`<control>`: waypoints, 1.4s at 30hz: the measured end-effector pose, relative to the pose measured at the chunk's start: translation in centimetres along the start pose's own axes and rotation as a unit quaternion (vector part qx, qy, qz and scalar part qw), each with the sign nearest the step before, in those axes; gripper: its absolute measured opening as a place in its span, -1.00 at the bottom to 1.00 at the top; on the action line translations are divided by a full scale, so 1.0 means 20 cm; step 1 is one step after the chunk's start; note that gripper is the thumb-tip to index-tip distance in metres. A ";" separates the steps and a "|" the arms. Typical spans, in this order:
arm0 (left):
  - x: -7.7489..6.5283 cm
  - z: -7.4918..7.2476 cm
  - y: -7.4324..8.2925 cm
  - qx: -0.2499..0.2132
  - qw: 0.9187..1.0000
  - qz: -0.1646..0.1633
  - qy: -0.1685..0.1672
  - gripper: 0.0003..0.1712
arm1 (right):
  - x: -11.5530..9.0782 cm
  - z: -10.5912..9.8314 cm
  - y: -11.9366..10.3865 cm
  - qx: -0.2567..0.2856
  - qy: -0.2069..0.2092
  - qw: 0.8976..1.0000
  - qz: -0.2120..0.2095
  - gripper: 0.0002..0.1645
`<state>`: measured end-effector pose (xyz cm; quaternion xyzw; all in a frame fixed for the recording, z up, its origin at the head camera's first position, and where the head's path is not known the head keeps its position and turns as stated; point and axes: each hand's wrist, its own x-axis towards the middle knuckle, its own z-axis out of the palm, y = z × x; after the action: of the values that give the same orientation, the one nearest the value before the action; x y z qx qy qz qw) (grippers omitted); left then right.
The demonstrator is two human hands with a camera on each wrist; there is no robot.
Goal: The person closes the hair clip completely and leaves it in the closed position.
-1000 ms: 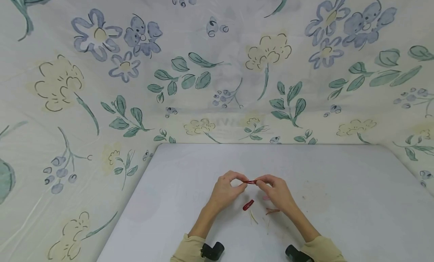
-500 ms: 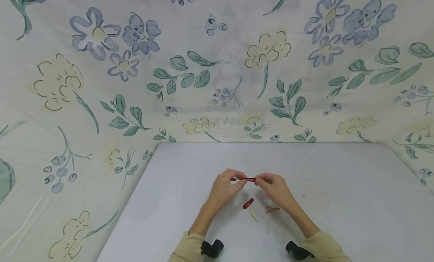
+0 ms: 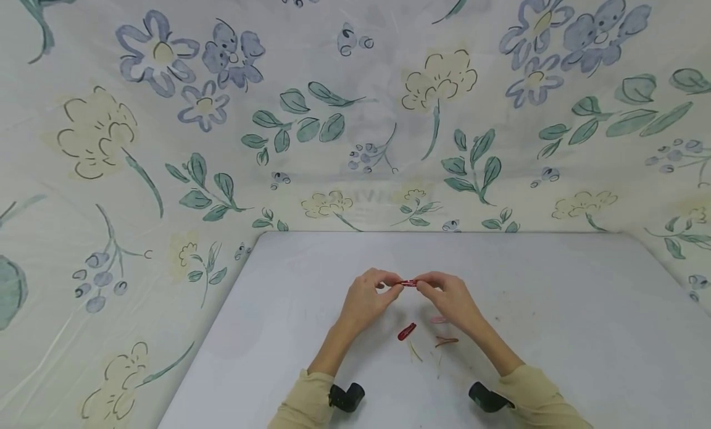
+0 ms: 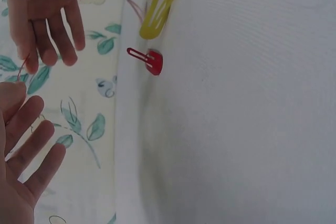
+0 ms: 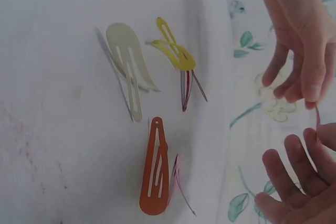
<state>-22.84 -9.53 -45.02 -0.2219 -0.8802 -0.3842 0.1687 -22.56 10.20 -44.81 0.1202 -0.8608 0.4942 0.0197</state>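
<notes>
A slim red snap hair clip (image 3: 409, 283) spans the gap between both hands over the table. My left hand (image 3: 365, 300) pinches one end between thumb and forefinger, and my right hand (image 3: 451, 298) pinches the other. Both wrist views show the held clip edge-on as a thin red strip (image 5: 317, 116), with the other fingers of each hand spread out. Below the hands lie more snap clips: a red clip (image 4: 154, 62) standing bent open, a yellow clip (image 5: 184, 59), a pale cream clip (image 5: 126, 61), an orange clip (image 5: 154, 179) and a pink clip (image 5: 175, 182).
The white table (image 3: 311, 262) carries small dark specks (image 3: 519, 315) to the right of the clips. Flower-printed cloth (image 3: 378, 120) rises behind its far edge and down the left side. Black wrist cameras (image 3: 347, 397) sit at both cuffs.
Both hands have shifted slightly away toward the far edge with the red hair clip pinched between them. The clips on the table have stayed put.
</notes>
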 end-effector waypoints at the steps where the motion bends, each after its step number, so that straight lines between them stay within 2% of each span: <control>1: 0.00 0.00 0.00 0.003 1.000 0.001 0.001 -0.89 | 0.00 0.00 0.00 -0.007 0.003 1.000 -0.009 -0.72; 5: 0.03 -0.01 0.00 0.019 1.000 0.003 0.005 -0.89 | 0.01 0.00 0.00 -0.034 0.018 0.999 -0.037 -0.69; 10: 0.05 -0.02 0.00 0.034 0.999 -0.007 -0.007 -0.88 | 0.02 0.01 0.00 -0.084 0.036 0.994 -0.056 -0.69; 14: 0.07 -0.02 -0.02 0.041 0.999 -0.018 -0.020 -0.86 | 0.03 0.02 0.00 -0.119 0.041 0.991 -0.051 -0.67; 19: 0.09 -0.02 -0.04 0.043 0.998 -0.033 -0.037 -0.84 | 0.05 0.02 0.01 -0.135 0.039 0.989 -0.042 -0.67; 24: 0.11 -0.01 -0.07 0.038 0.997 -0.049 -0.050 -0.83 | 0.08 0.03 0.01 -0.156 0.034 0.986 -0.054 -0.70; 28: 0.12 0.00 -0.09 0.052 0.996 -0.055 -0.056 -0.82 | 0.12 0.03 0.03 -0.172 0.026 0.983 -0.055 -0.71; 42: 0.15 0.05 -0.15 0.085 0.989 -0.087 -0.083 -0.82 | 0.19 0.07 0.10 -0.213 -0.019 0.977 -0.030 -0.72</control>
<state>-27.09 -9.77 -46.08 -0.1607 -0.9365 -0.3011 0.0799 -26.64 9.31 -46.59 0.1481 -0.9424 0.2967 0.0436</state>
